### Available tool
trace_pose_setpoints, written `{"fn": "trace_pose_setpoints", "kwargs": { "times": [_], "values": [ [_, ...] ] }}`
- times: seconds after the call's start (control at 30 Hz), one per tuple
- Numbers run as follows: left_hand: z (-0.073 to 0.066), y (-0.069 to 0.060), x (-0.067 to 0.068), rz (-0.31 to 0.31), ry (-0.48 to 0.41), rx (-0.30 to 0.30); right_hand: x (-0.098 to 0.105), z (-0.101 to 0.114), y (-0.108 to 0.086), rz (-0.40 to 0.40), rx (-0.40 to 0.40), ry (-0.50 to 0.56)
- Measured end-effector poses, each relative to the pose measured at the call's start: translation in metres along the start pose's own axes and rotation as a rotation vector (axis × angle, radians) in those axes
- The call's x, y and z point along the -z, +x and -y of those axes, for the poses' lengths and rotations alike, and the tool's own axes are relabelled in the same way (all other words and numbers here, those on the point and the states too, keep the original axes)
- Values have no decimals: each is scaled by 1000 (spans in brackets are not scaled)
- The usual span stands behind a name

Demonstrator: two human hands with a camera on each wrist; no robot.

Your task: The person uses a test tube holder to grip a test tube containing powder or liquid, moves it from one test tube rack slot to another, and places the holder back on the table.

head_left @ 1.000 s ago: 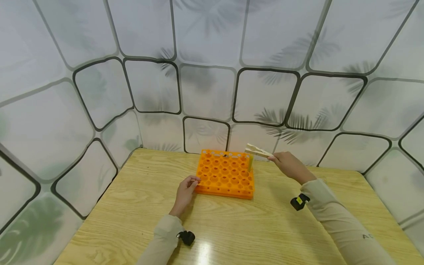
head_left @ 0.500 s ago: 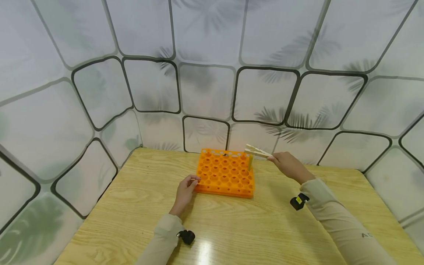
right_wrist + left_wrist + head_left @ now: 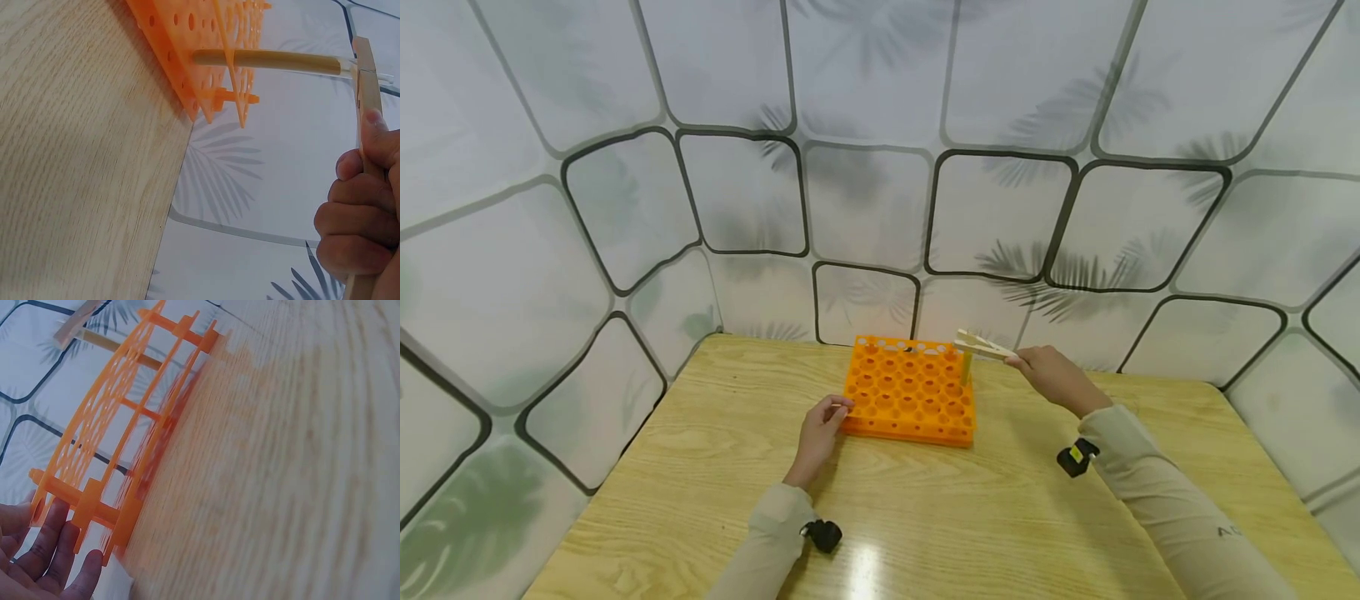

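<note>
An orange test tube rack (image 3: 910,431) with rows of round holes stands on the table. At its far right corner, a test tube (image 3: 966,369) with yellow liquid stands upright in a hole. My right hand (image 3: 1051,377) grips a wooden test tube clamp (image 3: 987,345) by its handle, fingers curled round it. In the right wrist view the clamp's jaws (image 3: 367,72) lie around the tube's upper end, above the liquid (image 3: 281,60). My left hand (image 3: 817,435) holds the rack's near left corner, thumb at the top plate and fingers against the side, as the left wrist view shows.
The wood-grain table (image 3: 700,467) extends around the rack. A pale patterned curtain (image 3: 865,208) hangs close behind the table and along its sides. Small black cameras (image 3: 823,537) are strapped at both wrists.
The clamp's two arms have come slightly closer together, and its upper arm sits a little lower. Both hands and the rack have hardly moved.
</note>
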State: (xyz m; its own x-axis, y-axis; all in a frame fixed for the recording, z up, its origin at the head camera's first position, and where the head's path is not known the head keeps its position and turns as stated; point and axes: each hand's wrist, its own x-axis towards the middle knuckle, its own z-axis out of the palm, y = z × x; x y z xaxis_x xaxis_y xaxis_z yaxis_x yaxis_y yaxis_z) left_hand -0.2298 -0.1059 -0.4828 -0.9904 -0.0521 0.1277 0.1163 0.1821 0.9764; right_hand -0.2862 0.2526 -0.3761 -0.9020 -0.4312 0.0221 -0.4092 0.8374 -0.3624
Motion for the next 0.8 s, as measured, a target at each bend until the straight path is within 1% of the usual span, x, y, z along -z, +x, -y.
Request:
{"fn": "trace_pose_setpoints", "kwargs": {
  "times": [0.23,0.5,0.8],
  "values": [
    [-1,0,0,1,2,-4,-1,1,0,4,-3,-5],
    [1,2,0,3,-3,-2,-1,0,0,7,-7,-6],
    [0,-1,0,13,-10,-5,-5,-2,-1,8,-10,-17]
  ]
}}
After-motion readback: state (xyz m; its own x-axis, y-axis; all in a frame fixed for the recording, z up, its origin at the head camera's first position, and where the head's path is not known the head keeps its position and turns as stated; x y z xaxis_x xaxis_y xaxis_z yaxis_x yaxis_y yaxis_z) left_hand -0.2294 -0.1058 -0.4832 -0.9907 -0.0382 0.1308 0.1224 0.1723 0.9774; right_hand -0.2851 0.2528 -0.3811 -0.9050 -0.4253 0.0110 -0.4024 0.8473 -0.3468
